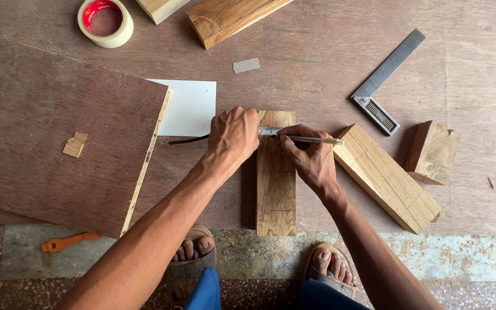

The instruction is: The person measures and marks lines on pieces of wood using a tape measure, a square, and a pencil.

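Two sandalled feet point(259, 265), two hands point(233, 135) marking one plank point(276, 189), four other blocks point(384, 177).

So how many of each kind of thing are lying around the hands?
Solid wood blocks: 5 (under the hands, long slanted, small chunk, two at top)
Plywood board: 1
Tape roll: 1
Try square: 1
Pencil: 1
White sheet: 1
Total: 10

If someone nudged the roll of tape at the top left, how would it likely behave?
The roll of tape lies flat on its side on the board floor, so it would probably slide rather than roll. Being a hollow ring, it is likely light. Stood on edge, it could roll away.
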